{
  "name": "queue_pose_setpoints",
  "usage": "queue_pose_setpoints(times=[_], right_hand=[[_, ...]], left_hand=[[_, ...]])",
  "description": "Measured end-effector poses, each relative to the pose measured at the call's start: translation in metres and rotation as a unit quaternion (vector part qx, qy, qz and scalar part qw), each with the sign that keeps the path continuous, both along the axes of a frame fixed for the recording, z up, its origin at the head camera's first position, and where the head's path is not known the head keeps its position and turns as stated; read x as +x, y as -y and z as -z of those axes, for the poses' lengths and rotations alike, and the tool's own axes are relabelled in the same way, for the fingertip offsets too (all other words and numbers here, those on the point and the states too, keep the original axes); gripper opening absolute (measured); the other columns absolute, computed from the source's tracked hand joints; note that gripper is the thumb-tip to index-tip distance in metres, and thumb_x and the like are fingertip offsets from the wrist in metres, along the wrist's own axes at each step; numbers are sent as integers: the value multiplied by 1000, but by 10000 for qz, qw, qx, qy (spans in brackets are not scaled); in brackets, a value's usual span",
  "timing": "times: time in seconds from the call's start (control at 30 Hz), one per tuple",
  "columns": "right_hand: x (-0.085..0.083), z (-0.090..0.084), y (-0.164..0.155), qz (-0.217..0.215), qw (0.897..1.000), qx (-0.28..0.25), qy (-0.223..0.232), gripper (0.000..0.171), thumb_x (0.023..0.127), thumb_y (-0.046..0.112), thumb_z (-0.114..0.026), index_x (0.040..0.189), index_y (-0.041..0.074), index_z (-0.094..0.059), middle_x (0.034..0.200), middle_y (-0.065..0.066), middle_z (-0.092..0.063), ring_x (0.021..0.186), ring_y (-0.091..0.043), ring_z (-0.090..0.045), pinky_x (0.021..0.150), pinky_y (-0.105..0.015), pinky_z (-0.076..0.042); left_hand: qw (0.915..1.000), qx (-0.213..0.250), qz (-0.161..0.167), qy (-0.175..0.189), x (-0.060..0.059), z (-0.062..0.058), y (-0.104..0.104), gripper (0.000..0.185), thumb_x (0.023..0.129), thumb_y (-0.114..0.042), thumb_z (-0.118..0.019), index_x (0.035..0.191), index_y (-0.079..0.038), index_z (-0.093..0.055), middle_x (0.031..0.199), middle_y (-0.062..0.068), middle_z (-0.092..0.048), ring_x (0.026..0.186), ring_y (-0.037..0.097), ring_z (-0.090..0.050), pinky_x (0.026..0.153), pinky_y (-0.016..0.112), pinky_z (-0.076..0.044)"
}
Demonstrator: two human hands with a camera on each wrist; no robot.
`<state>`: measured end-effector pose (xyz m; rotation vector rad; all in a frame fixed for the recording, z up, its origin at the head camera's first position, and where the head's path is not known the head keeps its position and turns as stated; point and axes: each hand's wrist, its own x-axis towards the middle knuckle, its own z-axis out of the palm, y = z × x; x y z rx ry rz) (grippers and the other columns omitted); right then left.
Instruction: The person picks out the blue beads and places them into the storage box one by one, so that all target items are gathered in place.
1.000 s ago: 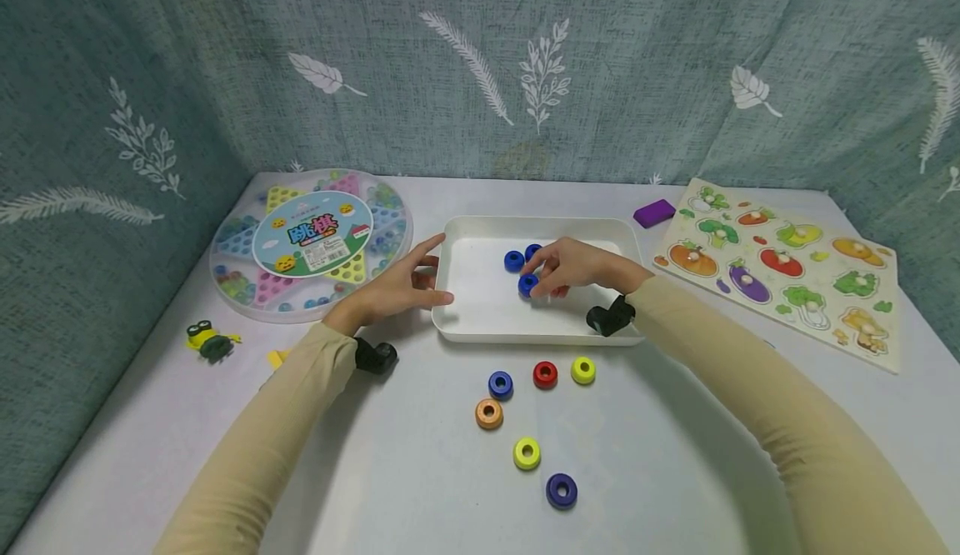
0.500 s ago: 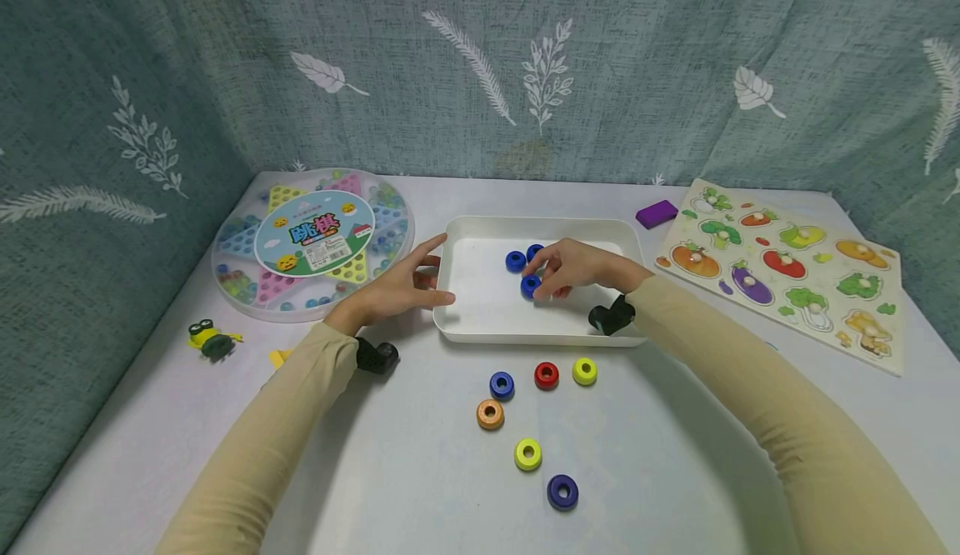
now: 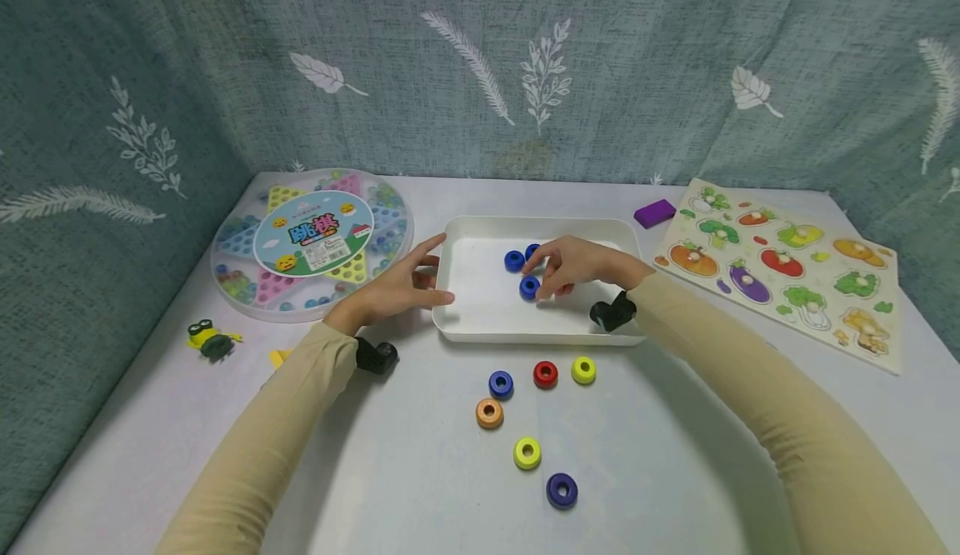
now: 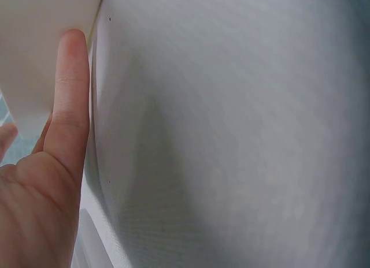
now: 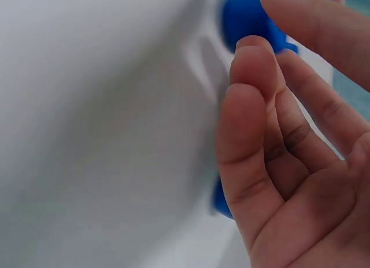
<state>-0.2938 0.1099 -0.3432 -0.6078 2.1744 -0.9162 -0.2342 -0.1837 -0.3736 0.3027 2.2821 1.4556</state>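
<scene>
In the head view my right hand (image 3: 570, 265) hovers over the white tray (image 3: 480, 326), its fingertips just right of a blue ring (image 3: 529, 288). The whole top of that ring shows, and nothing is gripped. Two more blue rings lie behind it; one of them (image 3: 514, 261) is in full view and the other is partly covered by the index finger. The right wrist view has blue pieces (image 5: 245, 19) beyond the loosely bent fingers. My left hand (image 3: 393, 288) rests at the tray's left end, thumb and index finger extended along the wall. A straight finger (image 4: 71, 89) touches the tray in the left wrist view.
In front of the tray lie a blue ring (image 3: 501, 385), an orange one (image 3: 490, 413), a red one (image 3: 545, 375), two yellow ones and a dark blue one. A round game box (image 3: 311, 247), toy frog (image 3: 212, 341), purple block (image 3: 654, 213) and vegetable puzzle board (image 3: 780, 276) surround it.
The right fingertips have come off the near blue ring, slightly to the right, leaving it on the tray floor. The left hand has stayed in place.
</scene>
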Motion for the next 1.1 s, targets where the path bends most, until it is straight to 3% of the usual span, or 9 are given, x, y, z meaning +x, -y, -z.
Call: queue_pose_setpoints(times=[0.27,0.5,0.6,0.8,0.93,1.1], right_hand=[[8,-45,-12,261,9986,-240,-392,46,86,14,-70,128,3,-56,87,-14,-66,67,-20,-54,69,-34,-48],[50,-69,-15,-127,9945,-834,-616,40,86,12,-70,124,4,-59,82,-8,-65,65,-21,-53,63,-30,-46],[72,-63,-11,-431,9931,-899,-611,39,86,11,-70,123,3,-60,79,-5,-64,64,-21,-53,61,-29,-46],[102,-30,-1,-785,9911,-962,-475,39,85,10,-70,121,-1,-60,76,2,-63,63,-14,-53,59,-24,-44],[115,-14,8,-798,9913,-950,-430,39,84,10,-71,120,0,-61,70,4,-61,58,-11,-52,55,-22,-42],[124,-8,18,-662,9942,-716,-450,38,82,10,-72,119,3,-62,62,6,-57,50,-7,-48,50,-20,-37]], left_hand=[[10000,54,3,48,0,-5,2,94,85,-17,-71,153,-26,-8,145,18,-28,115,33,-45,86,39,-41],[10000,-45,-28,76,1,-6,3,95,84,-19,-72,153,-26,-7,145,18,-28,115,32,-44,87,39,-40],[9999,-59,-34,93,1,-5,4,96,84,-19,-72,153,-26,-7,145,19,-28,118,33,-44,90,41,-39],[9999,-84,-12,73,3,-3,3,96,84,-20,-72,153,-26,-6,147,20,-27,121,35,-43,94,45,-38],[10000,-47,17,85,3,-3,0,96,84,-20,-72,154,-26,-6,147,20,-26,120,35,-43,94,45,-38],[9999,-76,29,84,2,-5,-3,96,84,-21,-73,153,-26,-7,147,20,-26,120,35,-43,95,45,-38]])
